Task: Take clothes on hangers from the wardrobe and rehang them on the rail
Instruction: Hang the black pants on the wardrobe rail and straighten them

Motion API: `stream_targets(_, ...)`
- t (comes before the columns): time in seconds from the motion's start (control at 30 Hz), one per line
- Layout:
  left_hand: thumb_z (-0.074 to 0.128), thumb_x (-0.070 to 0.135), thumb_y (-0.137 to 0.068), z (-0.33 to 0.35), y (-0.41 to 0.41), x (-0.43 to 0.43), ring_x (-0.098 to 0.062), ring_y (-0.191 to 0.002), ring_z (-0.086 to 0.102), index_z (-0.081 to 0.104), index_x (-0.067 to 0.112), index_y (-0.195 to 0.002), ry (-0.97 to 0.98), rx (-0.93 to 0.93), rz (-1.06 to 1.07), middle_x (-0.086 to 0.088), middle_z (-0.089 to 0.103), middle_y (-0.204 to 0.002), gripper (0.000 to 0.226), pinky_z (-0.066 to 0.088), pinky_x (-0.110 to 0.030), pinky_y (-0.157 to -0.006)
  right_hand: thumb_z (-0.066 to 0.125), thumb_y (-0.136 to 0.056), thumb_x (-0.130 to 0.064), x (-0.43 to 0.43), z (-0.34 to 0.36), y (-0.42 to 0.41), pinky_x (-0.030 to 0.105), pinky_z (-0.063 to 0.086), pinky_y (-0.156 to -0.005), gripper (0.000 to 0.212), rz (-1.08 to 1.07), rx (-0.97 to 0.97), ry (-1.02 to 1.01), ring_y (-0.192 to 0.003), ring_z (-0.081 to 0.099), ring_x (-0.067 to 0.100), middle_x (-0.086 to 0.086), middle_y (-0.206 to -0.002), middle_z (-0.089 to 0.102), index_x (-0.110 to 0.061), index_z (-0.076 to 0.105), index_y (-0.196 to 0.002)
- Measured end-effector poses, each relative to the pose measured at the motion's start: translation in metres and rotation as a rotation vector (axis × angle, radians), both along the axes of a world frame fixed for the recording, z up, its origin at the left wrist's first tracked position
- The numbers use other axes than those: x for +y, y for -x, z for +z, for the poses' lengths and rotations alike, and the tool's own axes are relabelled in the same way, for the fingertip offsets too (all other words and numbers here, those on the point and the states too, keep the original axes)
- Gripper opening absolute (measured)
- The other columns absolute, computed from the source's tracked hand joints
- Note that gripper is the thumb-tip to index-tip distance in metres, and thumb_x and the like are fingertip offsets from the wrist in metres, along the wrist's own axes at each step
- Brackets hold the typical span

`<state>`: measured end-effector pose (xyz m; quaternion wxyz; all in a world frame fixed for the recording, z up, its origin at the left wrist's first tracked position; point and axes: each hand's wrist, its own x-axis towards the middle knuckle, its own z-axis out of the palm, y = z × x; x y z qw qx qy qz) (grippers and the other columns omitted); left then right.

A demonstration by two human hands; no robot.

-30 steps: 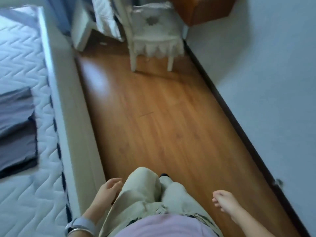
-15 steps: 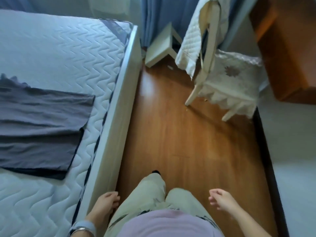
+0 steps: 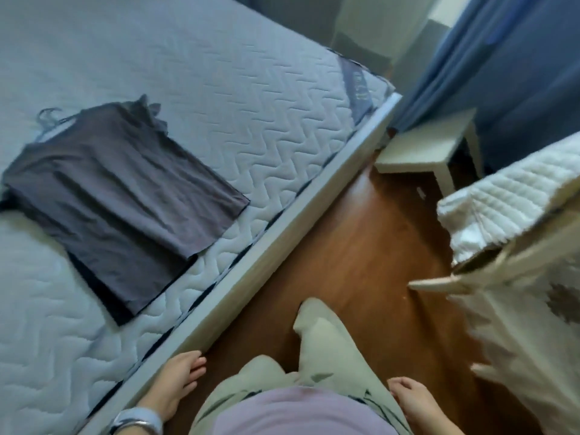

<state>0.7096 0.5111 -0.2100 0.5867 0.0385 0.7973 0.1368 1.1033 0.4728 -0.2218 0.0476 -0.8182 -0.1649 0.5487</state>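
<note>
Grey fabric is lying at ten o'clock: a top [image 3: 125,189], folded flat on the quilted mattress [image 3: 251,89], with thin straps trailing from its far end. Whether a hanger is under it cannot be told. A darker layer is peeking out beneath its near edge. The mattress is sitting in a pale bed frame [image 3: 282,240] that is running from seven o'clock up to one o'clock.

At seven o'clock the left hand [image 3: 175,384] is hanging just beside the frame, fingers relaxed and nearly straight, holding nothing; a band [image 3: 138,419] is circling its wrist. At five o'clock the right hand [image 3: 411,400] is hanging with fingers loosely curled, also holding nothing. Between the hands, pale trousers [image 3: 326,346] are showing over the brown wooden floor [image 3: 361,246].

At two o'clock a small white stool [image 3: 423,149] is standing on the floor near the bed's corner, with a blue curtain [image 3: 518,58] hanging behind it. At three o'clock a white quilt [image 3: 508,196] is draping over a pale chair [image 3: 502,268].
</note>
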Motion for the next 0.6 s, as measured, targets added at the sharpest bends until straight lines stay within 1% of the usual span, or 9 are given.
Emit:
stream_targets(0.13, 0.041, 0.023, -0.096, 0.020, -0.019, 0.008, -0.023, -0.102, 0.057, 0.056, 0.013, -0.114, -0.075, 0.015, 0.115, -0.008, 0.062, -0.112, 0.025, 0.036, -0.038, -0.100, 0.055, -0.087, -0.008, 0.100, -0.012, -0.013, 0.020, 0.042, -0.045, 0.014, 0.278, -0.033, -0.032, -0.047, 0.054, 0.018, -0.003, -0.043, 0.062, 0.000, 0.066, -0.088)
stream_targets(0.2, 0.042, 0.022, -0.096, 0.023, -0.024, 0.002, -0.022, -0.103, 0.056, 0.056, 0.013, -0.112, -0.071, 0.035, 0.183, -0.007, 0.062, -0.110, 0.023, 0.036, -0.037, -0.099, 0.053, -0.088, -0.011, 0.148, -0.017, -0.005, 0.019, 0.043, -0.044, 0.016, 0.424, -0.042, -0.037, -0.052, 0.058, 0.019, -0.001, -0.051, 0.065, -0.005, 0.067, -0.089)
stream_targets(0.27, 0.043, 0.021, -0.095, 0.021, -0.027, -0.010, -0.023, -0.102, 0.056, 0.057, 0.012, -0.111, -0.057, 0.064, 0.288, -0.009, 0.061, -0.110, 0.023, 0.035, -0.038, -0.099, 0.050, -0.089, -0.013, 0.196, -0.014, 0.018, 0.023, 0.044, -0.051, 0.016, 0.513, -0.002, -0.071, -0.060, 0.060, 0.023, 0.005, -0.061, 0.067, -0.010, 0.066, -0.087)
stream_targets(0.37, 0.045, 0.019, -0.095, 0.016, -0.027, -0.029, -0.024, -0.099, 0.054, 0.058, 0.009, -0.109, -0.001, 0.059, 0.438, -0.012, 0.061, -0.108, 0.021, 0.035, -0.039, -0.101, 0.050, -0.089, -0.011, 0.254, -0.010, 0.062, 0.029, 0.045, -0.059, 0.017, 0.601, 0.063, -0.144, -0.067, 0.058, 0.026, 0.008, -0.065, 0.066, -0.018, 0.063, -0.081)
stream_targets(0.4, 0.046, 0.016, -0.094, 0.014, -0.025, -0.035, -0.025, -0.097, 0.054, 0.058, 0.006, -0.109, 0.015, 0.050, 0.473, -0.014, 0.061, -0.107, 0.021, 0.039, -0.037, -0.096, 0.050, -0.089, -0.011, 0.269, -0.009, 0.077, 0.028, 0.045, -0.058, 0.018, 0.622, 0.074, -0.163, -0.067, 0.058, 0.026, 0.008, -0.066, 0.065, -0.019, 0.063, -0.080)
stream_targets(0.47, 0.051, 0.005, -0.091, 0.010, -0.018, -0.047, -0.027, -0.093, 0.054, 0.061, -0.004, -0.105, 0.003, 0.074, 0.504, -0.020, 0.061, -0.102, 0.020, 0.049, -0.028, -0.078, 0.049, -0.090, -0.009, 0.291, -0.003, 0.105, 0.021, 0.042, -0.050, 0.019, 0.660, 0.094, -0.191, -0.065, 0.058, 0.024, 0.009, -0.070, 0.065, -0.020, 0.061, -0.079)
stream_targets(0.5, 0.054, 0.000, -0.088, 0.006, -0.010, -0.050, -0.028, -0.092, 0.055, 0.064, -0.008, -0.100, -0.011, 0.109, 0.502, -0.022, 0.063, -0.102, 0.018, 0.051, -0.025, -0.077, 0.049, -0.091, -0.009, 0.299, -0.004, 0.118, 0.020, 0.040, -0.048, 0.019, 0.671, 0.103, -0.207, -0.063, 0.057, 0.022, 0.010, -0.072, 0.065, -0.019, 0.061, -0.080)
stream_targets(0.57, 0.060, -0.001, -0.083, -0.003, 0.007, -0.048, -0.028, -0.102, 0.059, 0.070, -0.007, -0.090, 0.020, 0.104, 0.466, -0.023, 0.066, -0.107, 0.013, 0.045, -0.029, -0.097, 0.049, -0.091, -0.007, 0.308, -0.004, 0.140, 0.020, 0.038, -0.048, 0.020, 0.703, 0.094, -0.207, -0.059, 0.055, 0.019, 0.011, -0.074, 0.065, -0.018, 0.061, -0.080)
stream_targets(0.6, 0.063, 0.000, -0.081, -0.010, 0.016, -0.045, -0.029, -0.107, 0.059, 0.072, -0.005, -0.088, 0.046, 0.096, 0.441, -0.022, 0.067, -0.107, 0.012, 0.041, -0.031, -0.102, 0.049, -0.090, -0.006, 0.310, -0.005, 0.149, 0.018, 0.037, -0.045, 0.020, 0.725, 0.081, -0.192, -0.057, 0.055, 0.018, 0.012, -0.072, 0.065, -0.017, 0.061, -0.080)
